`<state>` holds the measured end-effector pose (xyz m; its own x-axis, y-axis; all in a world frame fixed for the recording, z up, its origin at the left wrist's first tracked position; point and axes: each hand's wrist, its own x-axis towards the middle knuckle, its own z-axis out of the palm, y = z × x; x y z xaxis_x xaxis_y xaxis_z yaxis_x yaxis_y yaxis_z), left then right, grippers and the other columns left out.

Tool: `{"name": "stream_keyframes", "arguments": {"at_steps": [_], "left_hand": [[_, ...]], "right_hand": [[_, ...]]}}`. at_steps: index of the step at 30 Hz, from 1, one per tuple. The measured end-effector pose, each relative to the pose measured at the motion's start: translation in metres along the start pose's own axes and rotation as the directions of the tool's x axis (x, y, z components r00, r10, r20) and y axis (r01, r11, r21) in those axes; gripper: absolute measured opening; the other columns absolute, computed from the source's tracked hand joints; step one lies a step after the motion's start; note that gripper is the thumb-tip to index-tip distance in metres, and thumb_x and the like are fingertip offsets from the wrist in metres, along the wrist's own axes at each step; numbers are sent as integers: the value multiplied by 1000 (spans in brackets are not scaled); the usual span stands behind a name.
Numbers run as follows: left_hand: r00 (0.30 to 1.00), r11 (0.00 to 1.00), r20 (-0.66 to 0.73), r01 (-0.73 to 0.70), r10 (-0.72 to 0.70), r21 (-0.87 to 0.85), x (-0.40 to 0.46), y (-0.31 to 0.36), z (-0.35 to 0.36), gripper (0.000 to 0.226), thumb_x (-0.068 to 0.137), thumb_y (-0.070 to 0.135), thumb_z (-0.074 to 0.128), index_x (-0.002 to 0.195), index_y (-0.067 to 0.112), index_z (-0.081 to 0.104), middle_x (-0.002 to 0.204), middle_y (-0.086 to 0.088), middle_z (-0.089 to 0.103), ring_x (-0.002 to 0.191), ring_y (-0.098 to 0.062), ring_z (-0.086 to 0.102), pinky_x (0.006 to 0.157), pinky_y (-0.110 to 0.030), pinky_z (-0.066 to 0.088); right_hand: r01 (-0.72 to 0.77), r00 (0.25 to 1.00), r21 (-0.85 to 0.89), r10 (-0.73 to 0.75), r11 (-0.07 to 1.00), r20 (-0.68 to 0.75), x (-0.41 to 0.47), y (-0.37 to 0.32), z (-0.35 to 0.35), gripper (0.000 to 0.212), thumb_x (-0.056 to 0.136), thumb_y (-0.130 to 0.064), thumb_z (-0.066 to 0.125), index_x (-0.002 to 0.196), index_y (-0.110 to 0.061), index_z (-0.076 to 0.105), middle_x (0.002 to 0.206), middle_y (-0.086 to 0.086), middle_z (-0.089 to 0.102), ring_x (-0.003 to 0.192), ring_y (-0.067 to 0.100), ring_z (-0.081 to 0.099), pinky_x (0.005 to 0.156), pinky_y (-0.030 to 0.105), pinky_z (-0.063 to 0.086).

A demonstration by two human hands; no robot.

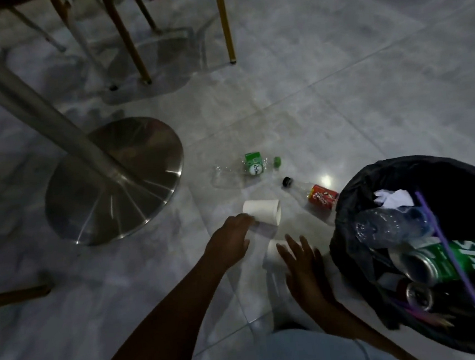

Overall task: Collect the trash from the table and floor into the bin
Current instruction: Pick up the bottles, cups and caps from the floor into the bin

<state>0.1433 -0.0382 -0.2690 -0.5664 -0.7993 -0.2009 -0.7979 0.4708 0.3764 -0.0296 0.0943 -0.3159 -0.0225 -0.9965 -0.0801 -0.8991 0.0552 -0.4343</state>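
The left hand (pixel 230 235) reached down to the tiled floor (pixel 338 97), its fingers touching the near end of a white paper cup (pixel 262 211) that lay on its side; whether the fingers had curled around it could not be told, since they were hidden behind the hand. The right hand (pixel 302 263) hovered with fingers spread and straight, holding nothing, just over a second cup (pixel 273 254), also white and partly hidden beneath it. Beyond the cups lay a crushed clear bottle (pixel 244 171) with a green label and green cap, and near it a second bottle (pixel 313 193) with a red label and black cap — its base close to the bin (pixel 351 227). The bin stood at the right, lined with a black bag, and already held a clear plastic bottle, a green can (pixel 441 261), crumpled white paper and a purple straw. To the left stood the steel pedestal base (pixel 114 180) of the counter, with chair legs (pixel 130 39) farther back.
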Motion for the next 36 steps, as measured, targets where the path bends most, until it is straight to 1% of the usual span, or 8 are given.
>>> {"name": "stream_keyframes", "arguments": {"at_steps": [4,8,13,16,20,25,29,36], "left_hand": [[999,998,35,-28,26,49,37,-7,17,73,84,7,60,148,19,25,158,-3,20,141,-24,22,98,-43,45],[990,994,141,-15,0,105,63,-7,28,79,89,2,51,152,24,9,161,2,6,144,-23,12,101,-49,40],[992,979,115,34,-58,202,70,-10,34,82,82,16,64,150,21,18,144,-4,39,125,-29,36,87,-46,45],[983,987,133,111,-127,118,62,-12,44,68,81,35,65,140,20,36,134,-5,47,119,-29,41,89,-45,43],[979,981,74,192,-191,-5,41,-14,53,50,82,27,65,128,17,46,125,-4,51,115,-27,45,89,-43,42],[973,973,-41,228,-229,-21,18,-18,36,59,80,22,68,133,14,43,129,-6,51,114,-26,45,89,-43,45],[954,968,-168,251,-250,-19,-6,-20,-3,60,78,20,71,132,13,45,127,-6,53,113,-28,47,90,-45,47],[921,961,-292,275,-258,17,-46,-20,-89,56,74,16,74,125,11,53,123,-9,58,111,-31,53,89,-45,48]], "right_hand": [[-33,999,-46,35,998,29,8,12,22,93,56,-20,84,138,-21,40,149,9,30,136,35,22,104,55,16],[-99,995,-22,98,995,-11,15,14,40,96,56,-16,83,139,-24,35,148,6,26,136,34,22,104,60,23],[-106,994,3,106,994,-25,16,19,34,89,52,-3,81,131,-21,44,130,14,55,117,39,50,89,60,44],[-119,993,2,119,993,-11,15,24,31,84,50,0,83,127,-14,53,121,18,59,106,40,57,85,56,48],[-52,999,14,52,999,-1,4,29,31,90,50,-2,85,130,-9,46,120,21,57,103,39,56,86,52,49],[-65,998,54,64,996,11,-12,15,16,90,46,-16,90,123,-7,45,106,17,59,88,36,58,72,45,54],[-32,999,104,36,994,-39,-9,-19,-15,75,47,-24,86,114,-12,55,96,8,60,82,31,58,66,40,52],[151,986,224,-132,963,-99,-8,-64,-71,76,56,-31,76,125,-12,50,109,10,59,94,30,57,81,38,48]]}}
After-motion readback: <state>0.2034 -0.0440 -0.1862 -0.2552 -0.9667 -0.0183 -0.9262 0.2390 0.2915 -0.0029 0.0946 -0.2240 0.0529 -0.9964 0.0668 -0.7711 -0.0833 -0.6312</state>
